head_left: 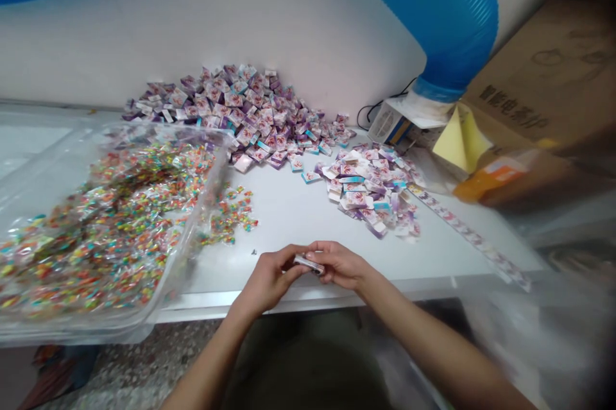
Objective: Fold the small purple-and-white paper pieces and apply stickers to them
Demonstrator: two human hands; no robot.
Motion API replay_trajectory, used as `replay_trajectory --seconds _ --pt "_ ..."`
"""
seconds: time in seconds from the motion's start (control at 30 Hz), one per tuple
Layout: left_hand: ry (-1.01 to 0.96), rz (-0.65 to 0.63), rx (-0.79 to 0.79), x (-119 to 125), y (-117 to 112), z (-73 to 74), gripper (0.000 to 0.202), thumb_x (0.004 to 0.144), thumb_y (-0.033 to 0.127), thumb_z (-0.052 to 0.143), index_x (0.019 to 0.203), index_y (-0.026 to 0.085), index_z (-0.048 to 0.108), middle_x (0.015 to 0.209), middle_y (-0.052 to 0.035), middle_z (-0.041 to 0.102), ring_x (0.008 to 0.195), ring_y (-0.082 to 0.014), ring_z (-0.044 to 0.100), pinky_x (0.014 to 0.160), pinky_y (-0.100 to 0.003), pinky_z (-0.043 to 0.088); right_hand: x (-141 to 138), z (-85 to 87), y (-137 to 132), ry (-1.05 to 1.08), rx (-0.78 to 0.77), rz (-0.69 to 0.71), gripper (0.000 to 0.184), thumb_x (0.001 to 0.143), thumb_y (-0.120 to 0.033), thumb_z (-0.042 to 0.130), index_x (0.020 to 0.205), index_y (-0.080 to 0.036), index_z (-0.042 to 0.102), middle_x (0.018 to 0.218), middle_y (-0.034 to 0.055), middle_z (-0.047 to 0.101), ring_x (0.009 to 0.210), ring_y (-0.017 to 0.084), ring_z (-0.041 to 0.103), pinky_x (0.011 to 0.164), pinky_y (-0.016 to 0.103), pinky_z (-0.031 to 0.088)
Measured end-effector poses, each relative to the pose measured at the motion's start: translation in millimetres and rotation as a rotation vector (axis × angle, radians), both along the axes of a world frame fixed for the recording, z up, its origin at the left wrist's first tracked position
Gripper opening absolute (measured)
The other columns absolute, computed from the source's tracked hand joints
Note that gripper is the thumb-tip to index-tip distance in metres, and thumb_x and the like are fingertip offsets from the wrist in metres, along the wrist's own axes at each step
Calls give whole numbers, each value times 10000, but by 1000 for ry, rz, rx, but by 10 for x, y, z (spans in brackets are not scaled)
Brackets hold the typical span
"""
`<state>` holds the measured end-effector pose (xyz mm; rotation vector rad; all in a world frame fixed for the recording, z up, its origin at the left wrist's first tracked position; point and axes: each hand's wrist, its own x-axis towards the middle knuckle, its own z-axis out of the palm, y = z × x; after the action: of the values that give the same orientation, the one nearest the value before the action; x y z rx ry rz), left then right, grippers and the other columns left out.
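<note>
Through the head camera I am holding a small carton (308,263) between both hands, just above the front edge of the white surface (283,208). My left grip (267,278) is closing narrowly on one end, thumb toward me; my right grip (341,265) is pinching the other end. The carton is lying nearly flat and slightly tilted, its printing too small for me to read.

To my left, a clear plastic tub (185,262) is holding many colourful candy packets (129,224), and a few loose packets (235,214) are lying just beside its right wall. A big heap of printed cartons (250,108) is leaning against the wall (231,18). Ahead and to my right, a smaller carton pile (363,188) is sitting near a printed strip (474,240). A blue duct (447,12) is hanging over the far right corner.
</note>
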<state>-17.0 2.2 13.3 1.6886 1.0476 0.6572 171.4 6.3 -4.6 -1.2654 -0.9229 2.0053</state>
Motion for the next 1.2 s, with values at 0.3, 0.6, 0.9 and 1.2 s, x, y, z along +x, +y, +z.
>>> replay_trajectory --seconds 0.3,0.6,0.9,1.2 --pt "94 84 -45 71 113 -113 328 821 442 552 751 149 683 608 -13 633 609 -148 591 550 -220 437 48 -53 -122 -132 351 -29 429 742 -547 653 922 -158 629 709 -5 613 613 114 548 579 236 433" --pt "382 128 156 519 1057 -221 413 918 450 381 941 125 634 925 -101 699 870 -209 636 768 -309 493 423 -115 -65 -284 325 -260 373 732 -523 648 736 -160 562 566 -46 492 487 88 459 471 208 361" --pt "803 69 366 1235 2175 -278 333 875 335 566 1158 161 552 1205 -85 565 1069 -234 561 910 -472 465 641 -109 -273 -374 255 -264 305 774 -470 587 748 -169 551 533 -47 496 495 100 464 485 214 358" --pt "847 101 339 637 1200 -186 340 725 157 592 1061 165 538 930 -74 638 835 -217 625 702 -295 452 676 9 75 -316 348 -315 314 769 -458 602 857 -156 595 666 8 642 584 137 604 619 266 486"
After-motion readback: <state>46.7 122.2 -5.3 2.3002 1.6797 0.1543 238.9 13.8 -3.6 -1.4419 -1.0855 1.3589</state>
